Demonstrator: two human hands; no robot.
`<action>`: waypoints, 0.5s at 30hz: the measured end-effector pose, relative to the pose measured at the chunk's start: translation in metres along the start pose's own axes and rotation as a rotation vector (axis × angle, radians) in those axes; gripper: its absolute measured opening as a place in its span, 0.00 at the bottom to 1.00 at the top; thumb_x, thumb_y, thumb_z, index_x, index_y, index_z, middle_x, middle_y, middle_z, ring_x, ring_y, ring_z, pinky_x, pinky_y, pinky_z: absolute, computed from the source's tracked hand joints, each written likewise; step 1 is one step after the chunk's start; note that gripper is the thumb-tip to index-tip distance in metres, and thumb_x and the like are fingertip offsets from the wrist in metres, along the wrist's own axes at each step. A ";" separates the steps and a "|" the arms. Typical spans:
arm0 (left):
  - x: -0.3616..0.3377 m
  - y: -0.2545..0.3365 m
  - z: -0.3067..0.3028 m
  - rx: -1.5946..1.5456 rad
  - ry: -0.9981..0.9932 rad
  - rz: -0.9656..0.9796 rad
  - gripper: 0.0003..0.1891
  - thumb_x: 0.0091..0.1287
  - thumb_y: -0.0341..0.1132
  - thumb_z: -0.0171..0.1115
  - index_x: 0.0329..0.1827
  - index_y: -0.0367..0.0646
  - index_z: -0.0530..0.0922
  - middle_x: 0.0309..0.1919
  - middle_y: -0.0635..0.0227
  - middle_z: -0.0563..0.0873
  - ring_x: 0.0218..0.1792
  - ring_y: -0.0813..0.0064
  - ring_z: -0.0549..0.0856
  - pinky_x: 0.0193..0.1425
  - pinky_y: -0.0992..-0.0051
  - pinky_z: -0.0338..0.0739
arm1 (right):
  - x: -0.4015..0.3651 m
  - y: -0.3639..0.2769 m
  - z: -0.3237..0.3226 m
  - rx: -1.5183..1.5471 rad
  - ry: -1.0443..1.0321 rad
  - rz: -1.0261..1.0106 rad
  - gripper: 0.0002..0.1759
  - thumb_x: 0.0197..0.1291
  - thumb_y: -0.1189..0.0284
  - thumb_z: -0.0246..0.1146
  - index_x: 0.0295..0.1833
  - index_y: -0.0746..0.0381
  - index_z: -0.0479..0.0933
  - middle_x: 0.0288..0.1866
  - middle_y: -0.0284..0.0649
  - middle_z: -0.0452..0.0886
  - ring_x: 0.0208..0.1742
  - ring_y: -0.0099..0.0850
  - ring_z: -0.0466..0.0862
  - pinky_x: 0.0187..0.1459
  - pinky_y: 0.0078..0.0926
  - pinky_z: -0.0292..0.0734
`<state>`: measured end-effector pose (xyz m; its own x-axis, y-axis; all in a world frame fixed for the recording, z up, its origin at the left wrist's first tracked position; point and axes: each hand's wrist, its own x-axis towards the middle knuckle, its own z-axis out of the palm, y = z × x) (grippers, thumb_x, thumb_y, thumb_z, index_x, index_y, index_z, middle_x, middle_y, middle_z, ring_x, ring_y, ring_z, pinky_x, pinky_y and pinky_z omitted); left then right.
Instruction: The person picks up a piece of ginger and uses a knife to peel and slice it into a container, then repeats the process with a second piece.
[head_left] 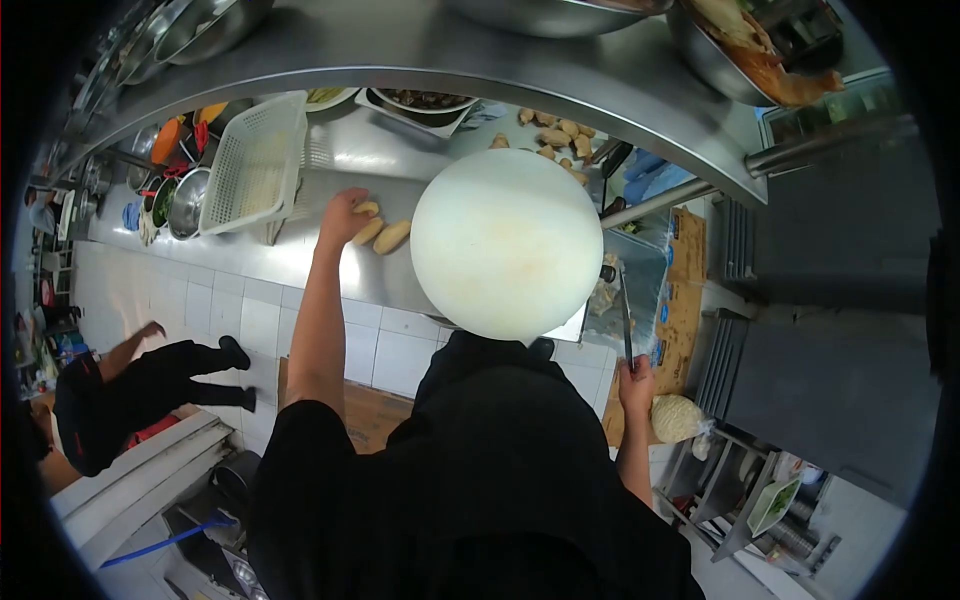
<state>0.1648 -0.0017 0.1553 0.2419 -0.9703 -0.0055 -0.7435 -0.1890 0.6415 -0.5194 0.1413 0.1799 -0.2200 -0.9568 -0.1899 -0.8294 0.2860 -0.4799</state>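
Observation:
My left hand (346, 214) is at the steel counter, its fingers curled round a yellowish potato (369, 208). Two more potatoes, one close by (369, 232) and a larger one (392, 237), lie beside it on the metal. A big round white cutting board (507, 245) stands to the right of them, its top bare. Out to the right, away from the board, my right hand (636, 384) is closed on the handle of a knife (627, 318). Its narrow-looking blade points away from me.
A white perforated basket (254, 165) and steel bowls (188, 203) stand at left. Knobbly ginger-like roots (556, 137) lie behind the board. A steel shelf (400, 50) overhangs the counter. At right sits a bag of pale pieces (677, 418). Another person (120, 390) is at far left.

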 end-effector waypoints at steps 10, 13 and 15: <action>-0.101 0.185 0.035 -0.620 0.380 -0.036 0.10 0.78 0.30 0.64 0.58 0.36 0.84 0.54 0.64 0.90 0.53 0.75 0.87 0.59 0.73 0.82 | 0.005 0.002 -0.029 0.133 0.179 -0.033 0.24 0.62 0.70 0.75 0.57 0.61 0.71 0.30 0.42 0.81 0.29 0.37 0.81 0.34 0.35 0.77; -0.133 0.280 0.088 -0.489 0.218 0.307 0.11 0.73 0.27 0.66 0.55 0.37 0.84 0.54 0.59 0.89 0.54 0.65 0.87 0.61 0.68 0.81 | 0.015 -0.014 -0.054 0.212 0.195 -0.097 0.28 0.61 0.71 0.76 0.60 0.59 0.68 0.32 0.45 0.82 0.34 0.43 0.85 0.39 0.42 0.79; -0.149 0.345 0.121 -0.394 0.053 0.570 0.17 0.68 0.28 0.69 0.59 0.37 0.82 0.59 0.55 0.86 0.62 0.53 0.83 0.69 0.60 0.76 | 0.021 -0.014 -0.069 0.282 0.134 -0.104 0.25 0.62 0.69 0.75 0.57 0.59 0.69 0.35 0.47 0.85 0.38 0.48 0.87 0.41 0.45 0.80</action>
<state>-0.2030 0.0592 0.2843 -0.0819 -0.8912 0.4461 -0.4841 0.4268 0.7639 -0.5475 0.1139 0.2417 -0.2226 -0.9747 -0.0221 -0.6804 0.1716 -0.7125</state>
